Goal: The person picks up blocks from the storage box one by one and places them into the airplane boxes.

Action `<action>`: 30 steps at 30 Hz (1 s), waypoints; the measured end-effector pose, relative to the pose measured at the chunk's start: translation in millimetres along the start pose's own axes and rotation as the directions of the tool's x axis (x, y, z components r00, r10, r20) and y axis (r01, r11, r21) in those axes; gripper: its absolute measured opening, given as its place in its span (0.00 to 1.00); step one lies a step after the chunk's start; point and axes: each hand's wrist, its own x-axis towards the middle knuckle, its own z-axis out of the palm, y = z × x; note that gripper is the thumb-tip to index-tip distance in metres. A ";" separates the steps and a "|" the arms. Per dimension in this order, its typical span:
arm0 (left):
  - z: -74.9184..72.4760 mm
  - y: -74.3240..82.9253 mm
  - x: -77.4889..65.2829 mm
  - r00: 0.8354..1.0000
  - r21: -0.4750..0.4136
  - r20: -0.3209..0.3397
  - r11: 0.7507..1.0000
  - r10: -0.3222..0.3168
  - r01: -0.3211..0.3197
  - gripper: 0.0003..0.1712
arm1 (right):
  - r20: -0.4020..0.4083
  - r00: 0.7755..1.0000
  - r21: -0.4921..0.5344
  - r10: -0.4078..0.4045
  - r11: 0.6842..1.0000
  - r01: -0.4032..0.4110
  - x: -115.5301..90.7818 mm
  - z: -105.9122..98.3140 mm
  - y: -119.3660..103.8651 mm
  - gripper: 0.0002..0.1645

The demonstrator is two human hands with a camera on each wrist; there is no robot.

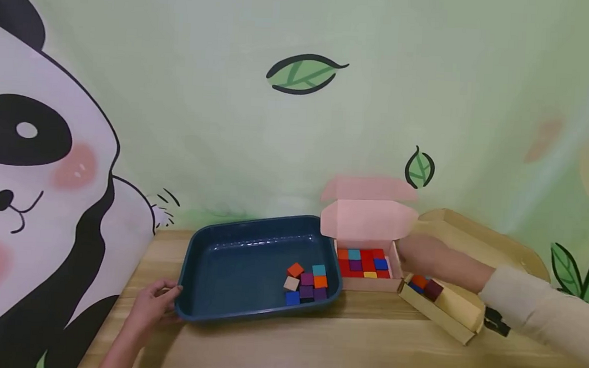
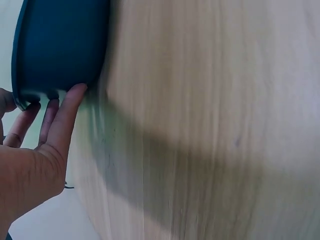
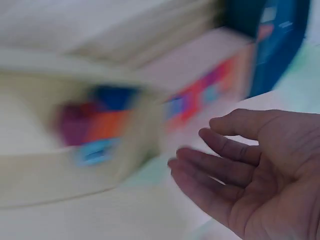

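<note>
So the table [image 1: 286,347] here is light wood with a streaky grain, pushed up against a pale green wall [image 1: 203,118] with a big cartoon panda [image 1: 39,193] on the left and a couple of outlined leaves [image 1: 305,76]. The blue tray [image 1: 239,275] sits mid-table: dark, glossy, rounded corners, with loose coloured cubes [image 1: 306,284] bunched at its right end. Left hand [image 1: 149,307] has the tray's near-left corner pinched, thumb over the rim, fingers against the outer wall. Just beside the tray is a pink box [image 1: 369,284], lid up, packed with mostly red cubes. Right hand [image 3: 270,175] is by its right side, palm bare, fingers loosely curved and slightly apart. A cardboard box [image 1: 432,316] with a few more cubes sits nearby, angled.
</note>
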 end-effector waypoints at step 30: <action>9.3 -4.4 -1.4 0.996 0.078 -0.064 0.995 0.065 -0.060 0.06 | 0.396 0.900 0.295 0.182 0.903 -0.312 167.6 44.6 -148.0 0.28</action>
